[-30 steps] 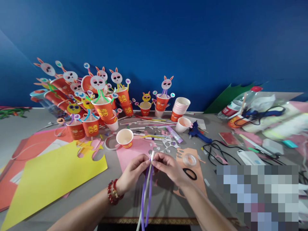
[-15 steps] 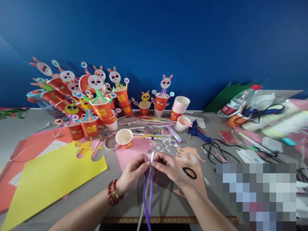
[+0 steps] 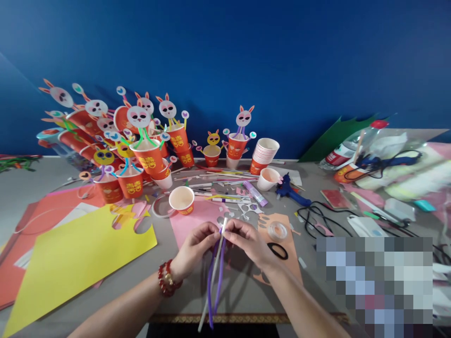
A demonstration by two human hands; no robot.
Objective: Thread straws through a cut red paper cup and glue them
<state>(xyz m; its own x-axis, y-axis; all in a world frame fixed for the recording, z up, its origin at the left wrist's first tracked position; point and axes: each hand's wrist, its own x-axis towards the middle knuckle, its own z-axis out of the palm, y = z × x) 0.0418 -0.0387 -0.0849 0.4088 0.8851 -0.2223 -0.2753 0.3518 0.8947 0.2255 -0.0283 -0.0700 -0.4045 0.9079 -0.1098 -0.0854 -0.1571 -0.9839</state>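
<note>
Close together above the front of the desk, my left hand (image 3: pixel 197 244) and my right hand (image 3: pixel 249 244) both pinch one bundle between thumb and fingertips. It consists of a long whitish stick (image 3: pixel 207 295) and a fuzzy purple pipe cleaner (image 3: pixel 219 284), whose two strands hang below. The stick's bright white top pokes up between my fingers. Where stick and pipe cleaner meet, my fingertips partly hide them. Beyond the hands stands an orange-red paper cup (image 3: pixel 182 202) on pink paper (image 3: pixel 200 216).
Paper cups with rabbit figures (image 3: pixel 146 155) crowd the back left, near a cup stack (image 3: pixel 265 152). Yellow card (image 3: pixel 81 258) lies left. To the right are a tape roll (image 3: pixel 277 230), a blue glue gun (image 3: pixel 291 191), black cables (image 3: pixel 317 218) and a plastic bottle (image 3: pixel 343 152).
The stick and purple strands have risen a little, so their lower ends now show. The stick leans more to the right at its top. Both hands keep their pinch.
</note>
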